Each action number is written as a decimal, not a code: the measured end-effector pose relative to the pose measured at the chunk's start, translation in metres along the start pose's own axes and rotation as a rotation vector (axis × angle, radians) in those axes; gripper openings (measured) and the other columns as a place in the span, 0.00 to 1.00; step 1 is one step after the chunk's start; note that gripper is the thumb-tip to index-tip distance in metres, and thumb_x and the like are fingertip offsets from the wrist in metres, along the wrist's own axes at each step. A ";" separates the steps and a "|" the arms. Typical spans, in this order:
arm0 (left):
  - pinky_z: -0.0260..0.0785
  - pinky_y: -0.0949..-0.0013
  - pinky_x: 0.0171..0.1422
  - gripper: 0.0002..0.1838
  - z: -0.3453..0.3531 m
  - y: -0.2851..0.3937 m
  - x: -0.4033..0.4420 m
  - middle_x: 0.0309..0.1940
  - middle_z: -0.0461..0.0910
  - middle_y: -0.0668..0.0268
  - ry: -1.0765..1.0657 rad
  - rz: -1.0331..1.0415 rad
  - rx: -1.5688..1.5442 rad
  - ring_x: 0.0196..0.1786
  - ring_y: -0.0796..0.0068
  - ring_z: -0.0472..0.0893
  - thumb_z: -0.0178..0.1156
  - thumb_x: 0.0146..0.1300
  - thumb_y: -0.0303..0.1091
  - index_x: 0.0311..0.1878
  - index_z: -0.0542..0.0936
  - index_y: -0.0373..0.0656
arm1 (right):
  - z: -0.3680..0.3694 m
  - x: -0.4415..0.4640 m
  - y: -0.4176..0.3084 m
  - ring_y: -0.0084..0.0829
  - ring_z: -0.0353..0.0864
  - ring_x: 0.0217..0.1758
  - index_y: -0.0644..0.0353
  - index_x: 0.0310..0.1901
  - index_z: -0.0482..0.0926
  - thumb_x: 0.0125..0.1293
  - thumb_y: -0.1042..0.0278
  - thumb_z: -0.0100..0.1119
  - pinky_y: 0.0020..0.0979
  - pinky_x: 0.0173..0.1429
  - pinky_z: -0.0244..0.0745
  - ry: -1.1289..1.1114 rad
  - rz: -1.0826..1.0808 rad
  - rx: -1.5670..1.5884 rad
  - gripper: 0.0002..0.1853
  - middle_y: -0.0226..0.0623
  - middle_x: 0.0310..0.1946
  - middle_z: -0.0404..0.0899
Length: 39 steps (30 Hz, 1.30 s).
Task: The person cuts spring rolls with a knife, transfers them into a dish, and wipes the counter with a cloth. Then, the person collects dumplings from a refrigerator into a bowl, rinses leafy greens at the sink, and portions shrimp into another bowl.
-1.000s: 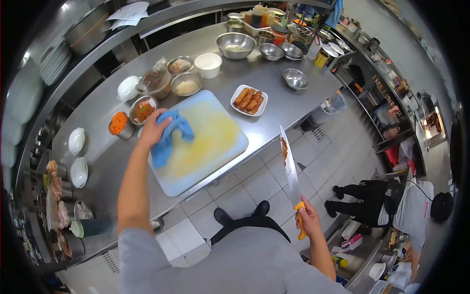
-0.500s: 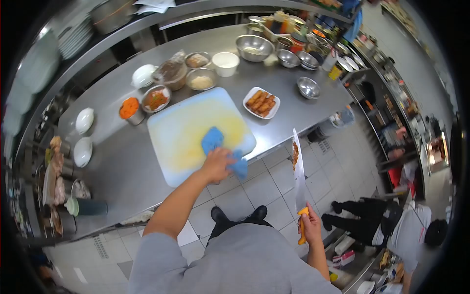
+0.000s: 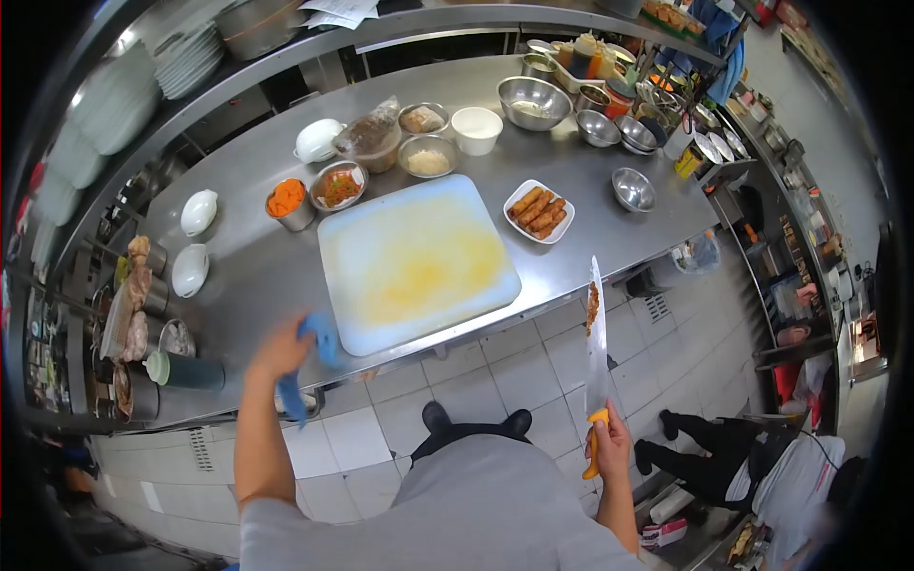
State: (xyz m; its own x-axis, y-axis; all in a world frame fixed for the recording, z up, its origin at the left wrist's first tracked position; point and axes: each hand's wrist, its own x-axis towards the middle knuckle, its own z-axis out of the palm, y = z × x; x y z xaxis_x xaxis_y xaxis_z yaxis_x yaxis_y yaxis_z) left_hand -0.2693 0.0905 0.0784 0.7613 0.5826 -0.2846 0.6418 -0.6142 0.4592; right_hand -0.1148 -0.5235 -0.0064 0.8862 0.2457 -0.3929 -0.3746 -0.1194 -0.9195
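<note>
My left hand (image 3: pixel 283 346), slightly blurred, is closed on a blue cloth (image 3: pixel 322 341) over the table's front edge, left of the cutting board. Part of the cloth hangs below the hand. In my right hand (image 3: pixel 609 440) is a large knife (image 3: pixel 597 352), gripped by its orange handle, blade pointing away from me. Reddish-brown food bits cling to the blade near its tip. The white cutting board (image 3: pixel 419 214) lies on the steel table, yellow-stained and wet-looking. Right of it, a white dish (image 3: pixel 563 227) holds several browned rolls (image 3: pixel 538 211).
Behind the board stand a tin of orange pieces (image 3: pixel 288 202), metal bowls (image 3: pixel 427 157) and a white tub (image 3: pixel 477 130). White oval dishes (image 3: pixel 190 270) and a green-lidded bottle (image 3: pixel 181 369) sit at left. A person in dark trousers (image 3: pixel 700 462) is at lower right.
My left hand has moved left with the blue cloth, off the cutting board. My right hand still holds the knife in much the same pose. The camera view has shifted slightly.
</note>
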 end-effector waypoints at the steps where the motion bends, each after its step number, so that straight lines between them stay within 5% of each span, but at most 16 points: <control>1: 0.70 0.53 0.74 0.30 -0.014 0.017 0.014 0.64 0.80 0.48 0.055 0.149 -0.060 0.69 0.47 0.78 0.63 0.67 0.33 0.73 0.76 0.46 | 0.000 -0.001 0.002 0.21 0.74 0.20 0.57 0.82 0.62 0.80 0.71 0.54 0.23 0.24 0.73 0.006 0.007 0.000 0.31 0.33 0.28 0.77; 6: 0.65 0.54 0.78 0.28 -0.027 0.080 0.157 0.69 0.76 0.46 0.175 0.578 -0.022 0.72 0.46 0.75 0.57 0.70 0.27 0.74 0.74 0.44 | 0.007 -0.013 0.005 0.21 0.74 0.21 0.57 0.82 0.62 0.80 0.70 0.56 0.24 0.25 0.73 0.029 0.007 0.037 0.32 0.34 0.29 0.78; 9: 0.66 0.53 0.78 0.30 0.040 0.073 0.267 0.72 0.73 0.46 0.132 0.626 -0.019 0.72 0.43 0.74 0.59 0.69 0.30 0.75 0.74 0.46 | 0.009 -0.031 0.009 0.21 0.74 0.21 0.57 0.82 0.62 0.80 0.70 0.56 0.25 0.25 0.74 0.089 0.018 0.072 0.32 0.35 0.30 0.78; 11: 0.71 0.49 0.73 0.29 0.118 0.057 0.329 0.72 0.72 0.47 0.385 0.315 0.408 0.68 0.40 0.77 0.60 0.68 0.36 0.74 0.76 0.48 | 0.009 -0.050 0.012 0.22 0.74 0.21 0.57 0.82 0.62 0.80 0.70 0.56 0.25 0.25 0.74 0.138 0.019 0.059 0.32 0.35 0.30 0.78; 12: 0.71 0.49 0.73 0.29 0.128 0.083 0.323 0.72 0.72 0.47 0.372 0.345 0.402 0.68 0.40 0.77 0.60 0.68 0.36 0.74 0.76 0.48 | 0.008 -0.058 0.013 0.22 0.74 0.21 0.57 0.82 0.62 0.80 0.70 0.57 0.26 0.25 0.74 0.156 0.017 0.035 0.32 0.35 0.30 0.78; 14: 0.76 0.44 0.65 0.26 0.149 0.140 0.284 0.72 0.71 0.49 0.525 0.050 0.180 0.61 0.38 0.80 0.59 0.70 0.42 0.70 0.78 0.48 | 0.006 -0.077 0.022 0.22 0.74 0.21 0.57 0.82 0.61 0.80 0.69 0.57 0.26 0.25 0.75 0.210 0.037 0.059 0.32 0.35 0.30 0.78; 15: 0.77 0.41 0.59 0.20 0.173 0.143 0.295 0.67 0.76 0.47 0.456 0.184 0.187 0.55 0.42 0.83 0.55 0.73 0.41 0.64 0.81 0.47 | 0.006 -0.083 0.025 0.22 0.74 0.21 0.57 0.82 0.61 0.80 0.69 0.57 0.26 0.25 0.75 0.229 0.055 0.090 0.32 0.35 0.29 0.78; 19: 0.73 0.46 0.67 0.18 0.228 0.217 0.174 0.59 0.82 0.51 0.047 0.529 0.007 0.63 0.47 0.81 0.62 0.65 0.34 0.59 0.85 0.51 | 0.010 -0.081 0.031 0.22 0.74 0.21 0.56 0.83 0.60 0.81 0.68 0.56 0.26 0.25 0.74 0.241 0.066 0.134 0.32 0.34 0.29 0.77; 20: 0.73 0.48 0.67 0.22 0.236 0.216 0.142 0.61 0.81 0.56 0.085 0.756 0.086 0.63 0.49 0.80 0.66 0.63 0.34 0.61 0.85 0.54 | 0.006 -0.072 0.036 0.23 0.74 0.20 0.53 0.83 0.60 0.82 0.65 0.56 0.26 0.24 0.74 0.235 0.056 0.084 0.32 0.34 0.29 0.77; 21: 0.74 0.49 0.65 0.24 0.239 0.221 0.122 0.61 0.79 0.59 -0.013 0.747 0.126 0.62 0.52 0.79 0.68 0.61 0.35 0.62 0.85 0.56 | 0.005 -0.064 0.037 0.23 0.75 0.20 0.51 0.83 0.60 0.82 0.62 0.56 0.26 0.23 0.73 0.228 0.044 0.032 0.32 0.34 0.28 0.77; 24: 0.74 0.50 0.61 0.23 0.236 0.203 0.083 0.62 0.77 0.60 0.122 0.744 0.162 0.61 0.54 0.78 0.68 0.61 0.37 0.61 0.86 0.58 | 0.018 -0.040 0.020 0.23 0.75 0.20 0.50 0.83 0.60 0.82 0.62 0.55 0.25 0.23 0.73 0.175 0.005 0.021 0.32 0.34 0.28 0.77; 26: 0.72 0.50 0.59 0.21 0.235 0.180 0.062 0.64 0.76 0.63 0.119 0.901 0.498 0.60 0.57 0.77 0.65 0.61 0.37 0.59 0.86 0.62 | 0.030 -0.027 0.008 0.22 0.74 0.19 0.51 0.83 0.59 0.83 0.62 0.54 0.25 0.23 0.73 0.099 -0.022 -0.006 0.32 0.34 0.28 0.77; 31: 0.69 0.49 0.57 0.21 0.199 0.046 0.017 0.65 0.75 0.65 0.301 0.705 0.401 0.61 0.61 0.75 0.67 0.59 0.37 0.56 0.87 0.65 | 0.041 -0.013 -0.002 0.21 0.73 0.19 0.52 0.84 0.58 0.83 0.65 0.52 0.24 0.23 0.73 0.060 -0.066 -0.033 0.31 0.33 0.28 0.77; 35: 0.74 0.51 0.65 0.19 0.101 -0.025 -0.015 0.60 0.80 0.62 -0.003 0.487 0.311 0.61 0.55 0.79 0.70 0.54 0.35 0.52 0.91 0.62 | 0.035 -0.026 0.008 0.21 0.73 0.19 0.53 0.84 0.58 0.83 0.65 0.51 0.24 0.23 0.73 0.062 -0.052 -0.013 0.31 0.33 0.28 0.77; 39: 0.72 0.54 0.73 0.19 0.013 -0.049 0.028 0.67 0.80 0.54 0.069 0.061 0.019 0.68 0.49 0.79 0.66 0.59 0.35 0.55 0.90 0.54 | 0.034 -0.035 0.006 0.21 0.73 0.19 0.57 0.83 0.59 0.82 0.67 0.52 0.24 0.23 0.73 0.112 -0.033 -0.049 0.31 0.33 0.28 0.77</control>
State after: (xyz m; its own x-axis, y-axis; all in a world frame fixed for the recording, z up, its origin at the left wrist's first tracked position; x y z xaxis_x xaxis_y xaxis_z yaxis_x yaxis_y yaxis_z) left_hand -0.2783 0.1300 0.0374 0.7910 0.5790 -0.1978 0.5968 -0.6590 0.4577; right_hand -0.1576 -0.5002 0.0012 0.9238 0.1418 -0.3555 -0.3329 -0.1609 -0.9292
